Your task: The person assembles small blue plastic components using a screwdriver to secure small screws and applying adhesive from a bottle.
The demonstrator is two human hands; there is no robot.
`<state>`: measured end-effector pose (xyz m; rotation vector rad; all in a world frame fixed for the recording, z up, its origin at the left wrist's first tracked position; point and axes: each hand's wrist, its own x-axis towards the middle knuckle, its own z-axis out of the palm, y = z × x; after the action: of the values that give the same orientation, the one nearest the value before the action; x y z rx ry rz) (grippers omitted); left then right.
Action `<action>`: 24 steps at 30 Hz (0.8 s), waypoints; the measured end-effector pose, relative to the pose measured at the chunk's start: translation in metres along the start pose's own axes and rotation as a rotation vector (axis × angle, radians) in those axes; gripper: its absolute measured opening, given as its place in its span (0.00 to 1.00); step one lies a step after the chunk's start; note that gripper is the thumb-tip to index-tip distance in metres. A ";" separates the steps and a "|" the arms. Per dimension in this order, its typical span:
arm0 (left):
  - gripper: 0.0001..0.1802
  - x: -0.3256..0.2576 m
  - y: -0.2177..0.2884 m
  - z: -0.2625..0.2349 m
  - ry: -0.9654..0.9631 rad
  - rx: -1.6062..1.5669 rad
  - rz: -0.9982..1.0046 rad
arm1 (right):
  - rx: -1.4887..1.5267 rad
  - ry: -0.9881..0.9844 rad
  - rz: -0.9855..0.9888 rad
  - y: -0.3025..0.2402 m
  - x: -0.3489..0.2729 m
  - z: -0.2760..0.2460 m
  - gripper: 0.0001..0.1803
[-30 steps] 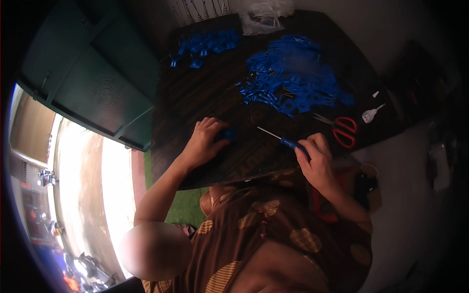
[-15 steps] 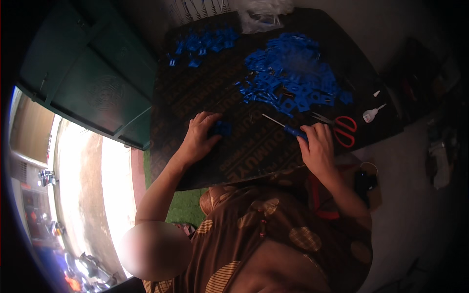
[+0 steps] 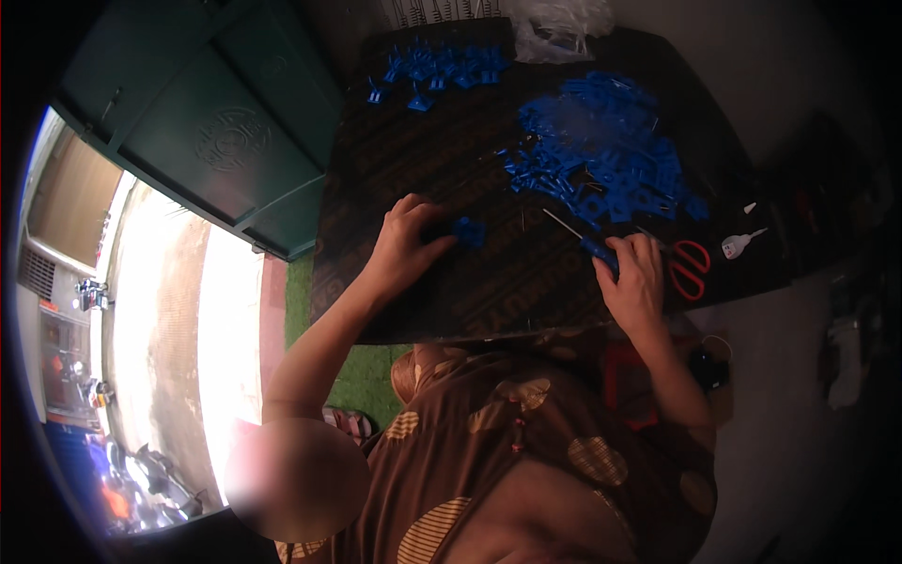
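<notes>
A screwdriver (image 3: 598,253) with a blue handle and a thin metal shaft is in my right hand (image 3: 637,282), whose fingers are closed round the handle. Its tip points away and to the left, low over the dark tabletop. My left hand (image 3: 411,246) rests at the table's left part, fingers bent, with the thumb apart from them. Just right of that thumb lies a small blue plastic piece (image 3: 469,231); whether the thumb touches it is hard to tell. Red-handled scissors (image 3: 692,270) lie right beside my right hand, their blades partly hidden.
A big heap of blue plastic parts (image 3: 606,132) covers the far right of the dark table (image 3: 395,169). Several blue pieces with upright pins (image 3: 442,68) stand far left, by a clear plastic bag (image 3: 561,28). A small white bottle (image 3: 738,244) lies near the right edge.
The whole view has shifted, so the tabletop sits farther right. My left hand has drawn slightly leftward from the small blue piece. My right hand keeps its hold on the screwdriver.
</notes>
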<state>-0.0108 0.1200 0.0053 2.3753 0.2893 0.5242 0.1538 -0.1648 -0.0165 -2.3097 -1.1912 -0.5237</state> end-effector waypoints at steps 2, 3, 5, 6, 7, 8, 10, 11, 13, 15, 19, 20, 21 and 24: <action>0.18 0.007 0.000 0.003 0.000 0.017 -0.001 | 0.003 -0.002 0.012 -0.001 0.000 0.000 0.18; 0.19 0.011 -0.002 0.007 -0.011 0.040 0.019 | -0.002 0.000 0.014 -0.002 -0.001 -0.001 0.18; 0.20 0.014 -0.004 0.010 -0.024 0.060 0.044 | -0.007 -0.010 0.021 -0.003 -0.002 -0.003 0.19; 0.20 0.016 -0.003 0.013 -0.033 0.063 0.048 | -0.014 -0.006 0.027 -0.003 -0.003 -0.004 0.19; 0.20 0.017 -0.003 0.015 -0.042 0.067 0.052 | 0.000 0.005 0.024 -0.003 -0.003 -0.006 0.19; 0.20 0.017 -0.003 0.016 -0.046 0.064 0.061 | 0.014 0.016 0.020 -0.003 -0.004 -0.007 0.19; 0.19 0.017 -0.004 0.017 -0.058 0.129 0.065 | 0.027 0.037 0.020 -0.002 -0.005 -0.009 0.19; 0.19 0.016 -0.005 0.017 -0.062 0.129 0.074 | 0.048 0.037 0.022 -0.002 -0.006 -0.010 0.19; 0.19 0.014 -0.005 0.016 -0.068 0.177 0.064 | 0.068 0.043 0.024 -0.001 -0.008 -0.013 0.19; 0.19 0.011 -0.006 0.015 -0.055 0.136 0.060 | 0.095 0.057 0.020 0.000 -0.010 -0.014 0.18; 0.20 0.003 -0.004 0.015 0.017 -0.007 0.031 | 0.109 0.073 0.019 0.003 -0.012 -0.018 0.17; 0.20 0.000 -0.004 0.014 0.018 -0.009 0.034 | 0.120 0.070 0.027 0.003 -0.013 -0.020 0.17; 0.21 -0.002 -0.005 0.014 0.021 0.019 0.034 | 0.131 0.068 0.034 0.004 -0.013 -0.023 0.16; 0.22 -0.002 0.000 0.013 0.018 0.074 0.023 | 0.140 0.065 0.046 0.011 -0.014 -0.027 0.15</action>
<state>-0.0064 0.1117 -0.0044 2.4488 0.2941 0.5549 0.1525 -0.1950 -0.0048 -2.1797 -1.1060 -0.4803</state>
